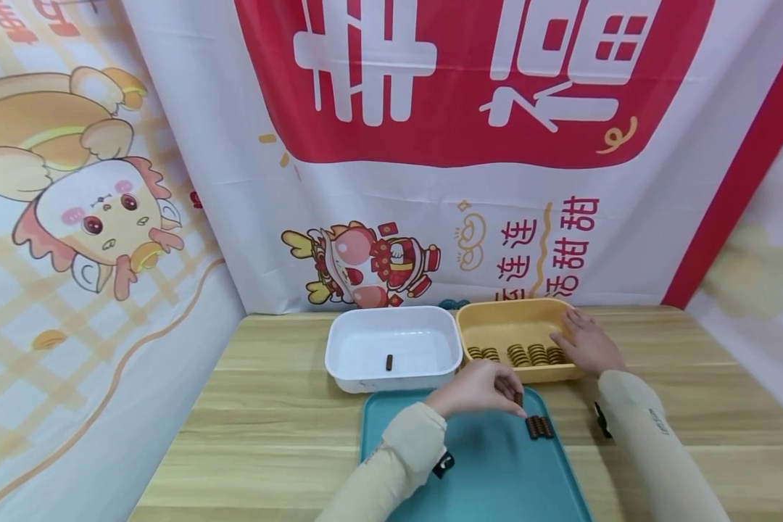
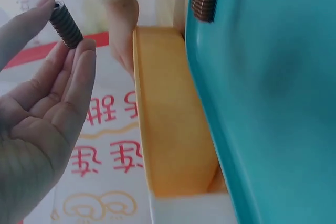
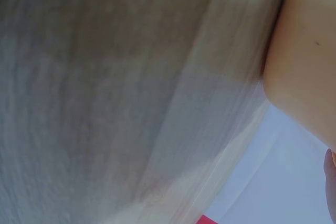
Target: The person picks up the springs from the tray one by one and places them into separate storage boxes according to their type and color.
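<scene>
My left hand pinches a dark brown, ribbed, coil-like cylinder between thumb and fingertips, above the teal tray. Several similar small brown ribbed cylinders lie side by side on the tray near its right edge. Behind it stands a yellow bin holding rows of brown-gold ribbed pieces. At the bin's right rim rests my right hand, its thumb reaching over the inside. The right wrist view shows mostly tabletop and the bin's outer wall, with only a sliver of finger.
Left of the yellow bin is a white bin with one small brown piece in it. Both bins stand on the wooden table, close to the printed cloth behind.
</scene>
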Motion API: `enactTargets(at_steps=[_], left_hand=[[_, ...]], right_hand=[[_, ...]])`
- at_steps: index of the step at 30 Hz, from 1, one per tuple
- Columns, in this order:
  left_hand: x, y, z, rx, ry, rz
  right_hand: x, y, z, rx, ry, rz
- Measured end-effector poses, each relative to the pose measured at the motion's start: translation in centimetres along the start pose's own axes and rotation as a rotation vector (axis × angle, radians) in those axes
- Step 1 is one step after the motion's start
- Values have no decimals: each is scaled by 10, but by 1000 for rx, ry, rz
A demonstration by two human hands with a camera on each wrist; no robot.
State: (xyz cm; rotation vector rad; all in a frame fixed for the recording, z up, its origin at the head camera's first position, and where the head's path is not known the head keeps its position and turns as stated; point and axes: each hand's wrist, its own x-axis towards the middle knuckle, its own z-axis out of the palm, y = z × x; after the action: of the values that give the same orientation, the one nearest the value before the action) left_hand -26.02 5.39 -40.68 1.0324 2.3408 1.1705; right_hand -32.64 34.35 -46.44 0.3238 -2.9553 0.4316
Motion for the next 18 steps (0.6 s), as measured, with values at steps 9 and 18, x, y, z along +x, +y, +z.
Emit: enactTargets(at_steps=[9, 18], left_hand=[[-12, -18, -11, -131, 40, -14], [-16, -19, -21, -172, 67, -45]], right_hand=[[1, 0, 0, 21, -26, -3], [1, 0, 0, 25, -32, -3]])
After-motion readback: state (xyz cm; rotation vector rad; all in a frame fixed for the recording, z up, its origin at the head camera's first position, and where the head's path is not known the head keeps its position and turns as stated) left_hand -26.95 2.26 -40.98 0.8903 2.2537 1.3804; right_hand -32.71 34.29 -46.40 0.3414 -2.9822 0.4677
